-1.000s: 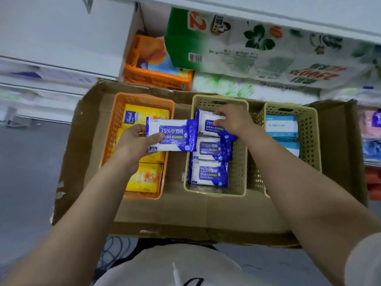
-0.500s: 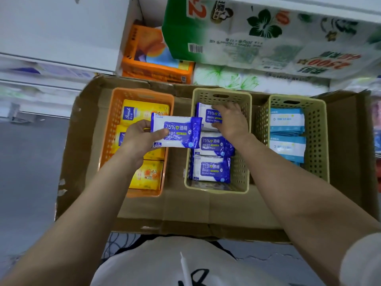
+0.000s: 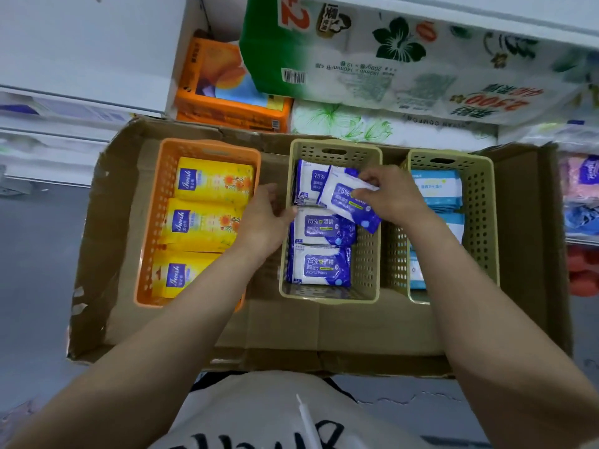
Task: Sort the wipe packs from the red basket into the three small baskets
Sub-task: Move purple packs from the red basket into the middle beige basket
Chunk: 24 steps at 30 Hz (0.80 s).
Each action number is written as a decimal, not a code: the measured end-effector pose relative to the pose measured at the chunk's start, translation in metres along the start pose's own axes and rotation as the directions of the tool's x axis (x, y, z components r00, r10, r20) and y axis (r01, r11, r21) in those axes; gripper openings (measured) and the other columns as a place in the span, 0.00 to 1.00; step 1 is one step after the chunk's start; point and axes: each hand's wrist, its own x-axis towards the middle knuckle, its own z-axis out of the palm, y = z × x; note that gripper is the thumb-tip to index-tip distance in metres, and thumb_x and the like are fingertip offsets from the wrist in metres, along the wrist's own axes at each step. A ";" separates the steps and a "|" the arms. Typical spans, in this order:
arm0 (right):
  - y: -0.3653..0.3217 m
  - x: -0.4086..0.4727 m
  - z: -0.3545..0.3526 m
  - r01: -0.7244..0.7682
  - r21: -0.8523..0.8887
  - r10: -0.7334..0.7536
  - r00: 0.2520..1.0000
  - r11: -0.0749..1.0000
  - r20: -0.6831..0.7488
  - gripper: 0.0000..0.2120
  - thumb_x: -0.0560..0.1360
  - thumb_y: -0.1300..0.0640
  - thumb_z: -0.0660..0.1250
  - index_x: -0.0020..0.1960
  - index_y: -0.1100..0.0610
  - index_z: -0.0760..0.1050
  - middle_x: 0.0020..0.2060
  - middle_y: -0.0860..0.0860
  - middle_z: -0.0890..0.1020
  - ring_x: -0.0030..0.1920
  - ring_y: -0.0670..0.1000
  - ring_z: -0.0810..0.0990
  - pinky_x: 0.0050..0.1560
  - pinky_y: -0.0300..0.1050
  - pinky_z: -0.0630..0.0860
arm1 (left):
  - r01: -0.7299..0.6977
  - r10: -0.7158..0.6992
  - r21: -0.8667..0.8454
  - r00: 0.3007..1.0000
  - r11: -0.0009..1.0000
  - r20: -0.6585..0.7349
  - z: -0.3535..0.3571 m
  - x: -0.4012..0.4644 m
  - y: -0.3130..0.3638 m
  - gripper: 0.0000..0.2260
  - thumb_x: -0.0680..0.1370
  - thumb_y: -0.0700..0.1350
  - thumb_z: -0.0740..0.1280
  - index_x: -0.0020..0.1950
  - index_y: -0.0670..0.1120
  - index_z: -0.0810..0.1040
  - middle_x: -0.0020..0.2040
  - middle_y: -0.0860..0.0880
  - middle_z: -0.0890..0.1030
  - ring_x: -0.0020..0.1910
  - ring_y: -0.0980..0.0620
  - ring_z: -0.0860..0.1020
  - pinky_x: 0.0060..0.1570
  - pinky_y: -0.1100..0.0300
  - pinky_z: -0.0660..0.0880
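Over the middle basket (image 3: 330,150), the right hand (image 3: 389,196) pinches a tilted blue wipe pack (image 3: 348,202); the left hand (image 3: 262,218), fingers loosely curled, touches the basket's left rim

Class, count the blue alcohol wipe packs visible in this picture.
4: three lie in the middle basket, far, middle, near; the right hand holds one above. Others may be hidden.

Occluded and cropped regions, head view.
The right forearm covers the near packs in the right beige basket (image 3: 484,222); the left forearm hides the orange basket (image 3: 152,222)'s near right corner. The tilted blue pack (image 3: 348,202) overlaps the rear pack (image 3: 309,183). Shelf goods at the right edge (image 3: 581,202) are blurred and cropped.
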 end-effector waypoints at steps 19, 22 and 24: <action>0.015 -0.001 0.097 0.184 -0.290 -0.183 0.983 0.939 0.029 0.24 0.74 0.52 0.73 0.68 0.54 0.72 0.63 0.54 0.75 0.65 0.55 0.70 0.64 0.49 0.71 | 0.129 -0.124 -0.149 0.991 0.980 0.046 0.017 0.004 -0.025 0.20 0.80 0.44 0.66 0.72 0.56 0.70 0.49 0.60 0.74 0.44 0.63 0.75 0.24 0.76 0.70; 0.015 -0.002 0.098 0.191 -0.294 -0.191 0.981 0.937 0.030 0.24 0.74 0.53 0.72 0.69 0.54 0.72 0.63 0.54 0.75 0.65 0.55 0.70 0.65 0.48 0.70 | 0.138 -0.133 -0.144 0.990 0.980 0.046 0.018 0.004 -0.025 0.21 0.80 0.44 0.66 0.72 0.56 0.69 0.49 0.59 0.74 0.44 0.62 0.75 0.24 0.76 0.70; 0.015 -0.003 0.098 0.191 -0.305 -0.192 0.981 0.933 0.026 0.24 0.75 0.53 0.72 0.69 0.54 0.72 0.63 0.54 0.75 0.65 0.55 0.70 0.65 0.48 0.69 | 0.139 -0.135 -0.141 0.990 0.980 0.040 0.018 0.002 -0.024 0.21 0.81 0.45 0.66 0.73 0.56 0.69 0.53 0.56 0.75 0.45 0.61 0.75 0.26 0.74 0.71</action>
